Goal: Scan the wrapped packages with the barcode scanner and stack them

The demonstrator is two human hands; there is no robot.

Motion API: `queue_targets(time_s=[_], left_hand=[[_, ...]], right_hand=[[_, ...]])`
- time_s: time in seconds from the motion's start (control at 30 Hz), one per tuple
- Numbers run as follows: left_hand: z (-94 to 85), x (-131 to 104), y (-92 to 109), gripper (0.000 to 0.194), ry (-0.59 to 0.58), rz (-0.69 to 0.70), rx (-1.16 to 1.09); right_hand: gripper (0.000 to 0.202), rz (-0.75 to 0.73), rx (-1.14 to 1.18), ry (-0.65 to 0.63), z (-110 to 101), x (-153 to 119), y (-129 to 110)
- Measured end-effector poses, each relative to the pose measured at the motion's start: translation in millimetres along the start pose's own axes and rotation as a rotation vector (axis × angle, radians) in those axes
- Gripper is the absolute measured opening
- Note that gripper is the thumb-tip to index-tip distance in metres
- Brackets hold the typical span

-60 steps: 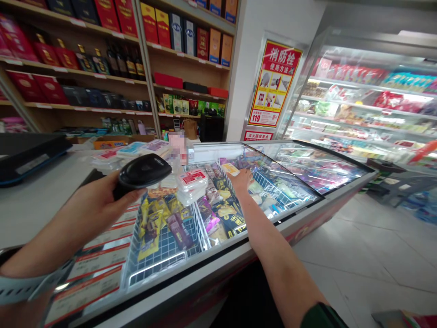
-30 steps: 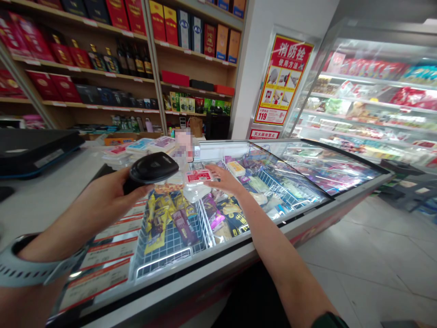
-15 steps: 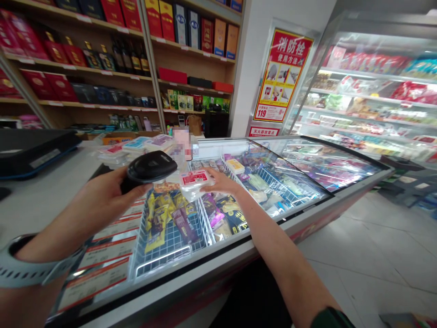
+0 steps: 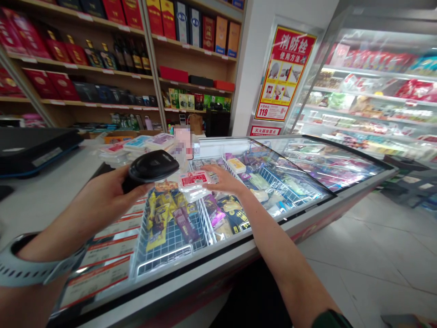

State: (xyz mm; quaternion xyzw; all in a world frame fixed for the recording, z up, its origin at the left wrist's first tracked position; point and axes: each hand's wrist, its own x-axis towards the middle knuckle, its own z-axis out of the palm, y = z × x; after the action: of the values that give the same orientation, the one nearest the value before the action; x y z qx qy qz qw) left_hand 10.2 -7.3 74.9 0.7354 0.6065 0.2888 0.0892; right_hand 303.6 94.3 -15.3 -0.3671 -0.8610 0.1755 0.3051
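Note:
A black handheld barcode scanner (image 4: 154,165) is in my left hand (image 4: 107,193), its head tilted toward the middle of the view. My fingers wrap its handle, mostly hidden behind the hand. To the right of the scanner, a clear plastic pack with a red-and-white label (image 4: 194,180) appears to rest on the freezer's glass top. My right hand (image 4: 227,180) is at the pack's right end, thumb and fingers spread apart around it and looking loose. Behind the scanner lie several similar packs (image 4: 136,143) with red, blue and purple labels.
Through the glass of the chest freezer (image 4: 218,259), wire baskets (image 4: 170,246) hold wrapped ice creams. Price cards (image 4: 102,262) line its left side. A black scale-like device (image 4: 34,150) stands on the counter. Bottle shelves (image 4: 112,73) are behind; a lit display cooler (image 4: 372,95) stands right.
My right hand's fingers have spread and drawn slightly right, loosening from the red-labelled pack. The scanner in my left hand stays almost in place.

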Motion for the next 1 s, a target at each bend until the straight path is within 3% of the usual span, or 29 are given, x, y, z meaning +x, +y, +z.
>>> queue_targets(time_s=[0.23, 0.33, 0.6, 0.73, 0.83, 1.0], left_hand=[[1.9, 0.2, 0.3, 0.057, 0.011, 0.003, -0.007], [3.0, 0.1, -2.5, 0.055, 0.013, 0.027, -0.027], [13.1, -8.5, 0.9, 0.052, 0.06, 0.125, -0.182], [20.7, -14.7, 9.1, 0.047, 0.072, 0.222, -0.32], [25.7, -17.5, 9.5, 0.046, 0.046, 0.24, -0.326], [30.7, -18.7, 6.0, 0.051, 0.026, 0.237, -0.245]], right_hand=[[0.059, -0.006, -0.004, 0.026, -5.4, -3.6, -1.8], [0.058, -0.015, -0.012, 0.094, -9.8, -5.1, -1.4], [0.064, -0.028, -0.359, 0.646, -14.8, -4.3, -4.6], [0.059, 0.01, -0.519, 0.82, -15.7, -6.6, -14.5], [0.057, 0.094, -0.534, 0.829, -16.6, -9.9, -24.7], [0.06, 0.22, -0.45, 0.7, -19.6, -15.5, -39.6]])
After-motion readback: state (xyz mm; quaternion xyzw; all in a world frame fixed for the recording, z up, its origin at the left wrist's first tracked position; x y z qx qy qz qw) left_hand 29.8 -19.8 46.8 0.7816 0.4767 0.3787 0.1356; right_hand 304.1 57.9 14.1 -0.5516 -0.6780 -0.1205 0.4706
